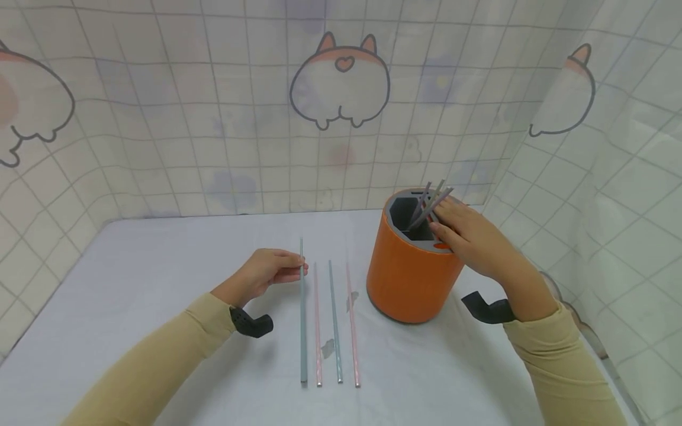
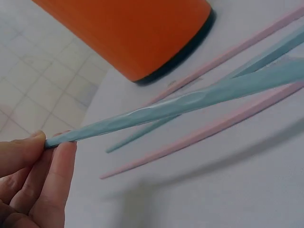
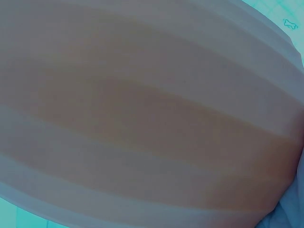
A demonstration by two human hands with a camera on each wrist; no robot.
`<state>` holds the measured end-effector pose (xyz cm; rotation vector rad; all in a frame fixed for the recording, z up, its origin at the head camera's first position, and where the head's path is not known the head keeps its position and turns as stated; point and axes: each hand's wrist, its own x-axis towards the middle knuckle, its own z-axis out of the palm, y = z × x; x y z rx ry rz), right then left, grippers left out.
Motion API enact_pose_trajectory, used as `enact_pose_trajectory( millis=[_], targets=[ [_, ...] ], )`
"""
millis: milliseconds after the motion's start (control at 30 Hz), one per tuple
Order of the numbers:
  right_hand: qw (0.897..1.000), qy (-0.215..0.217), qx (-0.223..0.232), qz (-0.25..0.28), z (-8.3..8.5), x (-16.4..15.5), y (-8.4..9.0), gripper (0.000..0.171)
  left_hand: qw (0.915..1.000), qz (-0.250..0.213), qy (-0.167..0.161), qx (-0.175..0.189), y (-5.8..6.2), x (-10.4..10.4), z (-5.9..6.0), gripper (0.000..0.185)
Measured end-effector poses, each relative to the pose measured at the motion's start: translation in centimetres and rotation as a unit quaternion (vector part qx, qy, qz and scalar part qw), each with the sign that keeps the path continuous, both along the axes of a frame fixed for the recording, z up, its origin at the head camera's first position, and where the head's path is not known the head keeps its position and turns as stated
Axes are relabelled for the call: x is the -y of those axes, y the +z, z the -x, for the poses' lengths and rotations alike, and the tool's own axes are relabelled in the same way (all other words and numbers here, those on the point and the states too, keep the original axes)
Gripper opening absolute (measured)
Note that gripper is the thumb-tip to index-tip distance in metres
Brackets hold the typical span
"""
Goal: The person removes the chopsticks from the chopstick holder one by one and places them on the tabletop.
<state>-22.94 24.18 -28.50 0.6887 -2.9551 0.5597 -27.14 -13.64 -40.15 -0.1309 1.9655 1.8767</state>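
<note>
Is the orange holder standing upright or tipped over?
Upright. The orange holder stands on its base on the table, opening upward, with chopsticks sticking out of the top beside the right hand.

Orange holder point(image 1: 412, 278) blocks right; table point(image 1: 160, 266) left open (chopsticks point(image 1: 335, 322) between).

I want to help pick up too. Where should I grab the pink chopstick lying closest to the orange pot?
Pinch the long pink chopstick near its thicker end closest to you, coming straight down from above. It lies flat on the white tablecloth, and there the round orange holder leaves your fingers room.
</note>
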Motion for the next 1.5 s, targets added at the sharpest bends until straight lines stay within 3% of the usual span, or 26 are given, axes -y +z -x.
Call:
enact_pose_trajectory(
  millis=[233, 500, 700, 867, 933, 967, 1133, 1233, 1367, 1500],
  targets=[
    [1.0, -0.006, 0.006, -0.001, 0.0, 0.0, -0.1, 0.058, 0.9993, 0.018, 0.014, 0.028, -2.4, -0.2, 0.2, 0.038],
    [1.0, -0.005, 0.005, 0.0, 0.0, 0.2, -0.2, 0.058, 0.9967, 0.045, 0.05, 0.044, -3.9, -0.4, 0.5, 0.037],
    [1.0, -0.005, 0.007, 0.001, 0.0, 0.3, -0.2, 0.058, 0.9917, 0.123, 0.038, -0.008, -4.6, -0.8, 0.8, 0.032],
    [1.0, -0.008, 0.002, 0.0, 0.0, 0.2, -0.1, 0.057, 0.9699, 0.231, 0.018, -0.075, -4.2, -1.3, 1.2, 0.024],
    [1.0, -0.007, 0.002, -0.002, 0.0, 0.2, -0.1, 0.058, 0.9658, 0.246, 0.02, -0.081, -3.6, -1.5, 1.2, 0.025],
    [1.0, -0.007, 0.001, -0.004, 0.0, 0.2, -0.1, 0.058, 0.9676, 0.238, 0.021, -0.082, -3.1, -1.6, 1.2, 0.026],
    [1.0, -0.01, 0.003, -0.01, -0.1, 0.2, -0.1, 0.058, 0.988, 0.123, 0.025, -0.091, 0.7, -3.3, 1.0, 0.034],
    [1.0, -0.011, 0.006, -0.008, -0.1, 0.1, -0.1, 0.058, 0.9919, 0.047, 0.012, -0.118, 3.7, -4.9, 0.6, 0.039],
    [1.0, -0.011, 0.006, -0.007, -0.1, 0.1, -0.1, 0.058, 0.9851, -0.044, -0.008, -0.166, 7.3, -7.4, -0.2, 0.041],
    [1.0, -0.01, 0.004, -0.007, 0.0, 0.1, -0.1, 0.058, 0.9728, -0.095, -0.025, -0.21, 9.5, -9.7, -0.5, 0.037]
  ],
)
